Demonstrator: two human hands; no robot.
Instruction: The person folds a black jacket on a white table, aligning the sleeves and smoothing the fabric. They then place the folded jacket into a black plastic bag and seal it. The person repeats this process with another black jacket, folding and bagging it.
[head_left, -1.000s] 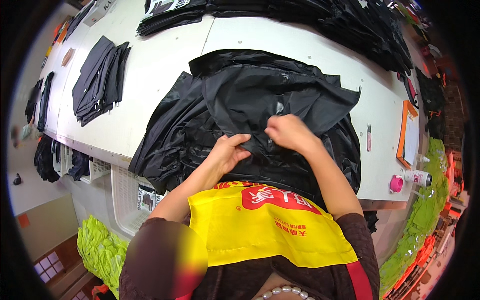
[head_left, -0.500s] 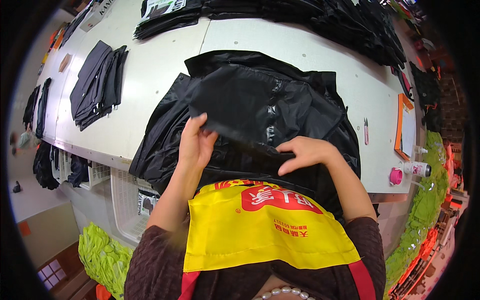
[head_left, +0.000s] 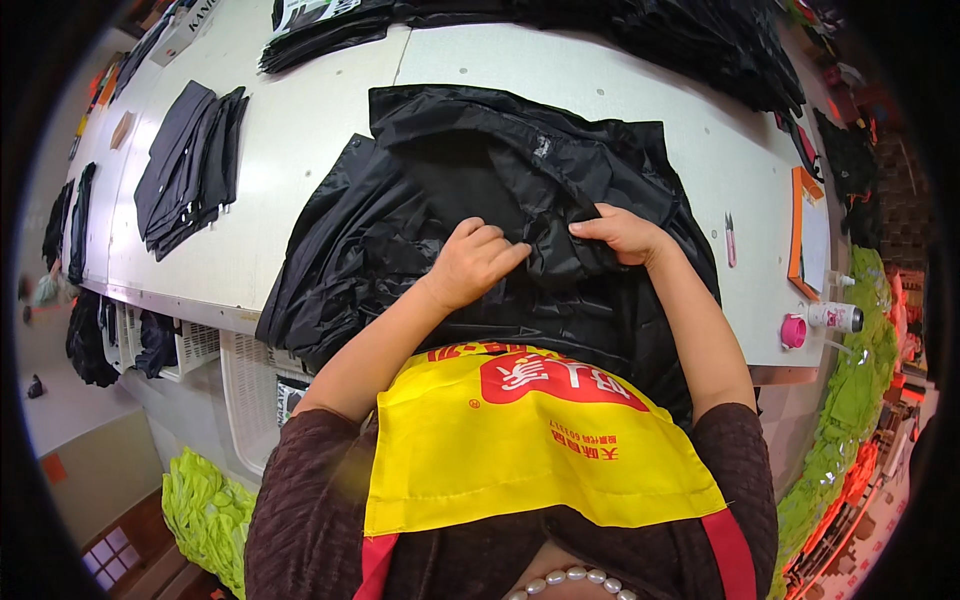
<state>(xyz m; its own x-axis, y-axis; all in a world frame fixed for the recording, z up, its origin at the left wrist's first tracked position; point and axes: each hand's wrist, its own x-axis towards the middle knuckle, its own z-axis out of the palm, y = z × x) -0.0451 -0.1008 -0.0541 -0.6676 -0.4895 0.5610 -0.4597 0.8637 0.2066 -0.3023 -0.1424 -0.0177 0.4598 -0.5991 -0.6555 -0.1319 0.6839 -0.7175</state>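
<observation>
A shiny black garment (head_left: pixel 400 215), apparently a jacket, lies spread and rumpled on the white table in front of me. My left hand (head_left: pixel 475 263) is closed in a pinch on its fabric near the middle. To the right, my right hand (head_left: pixel 622 235) grips a folded edge of the same garment between thumb and fingers. Between the two hands the cloth bunches up. Beyond them, a raised flap or collar edge curves around a darker opening. What lies under the left fingers is hidden.
Dark folded garments (head_left: pixel 190 165) lie on the table's left, with more black garments (head_left: pixel 600 35) along the far side. Pink-handled thread snips (head_left: pixel 730 240), an orange-edged box (head_left: pixel 806 235) and a bottle (head_left: pixel 835 317) are at right. Below the left edge is a white basket (head_left: pixel 243 385).
The left hand has come right and slightly down, from lifting a dark panel to pinching cloth near the centre. The panel has dropped. My right hand moved up and closed on the fabric.
</observation>
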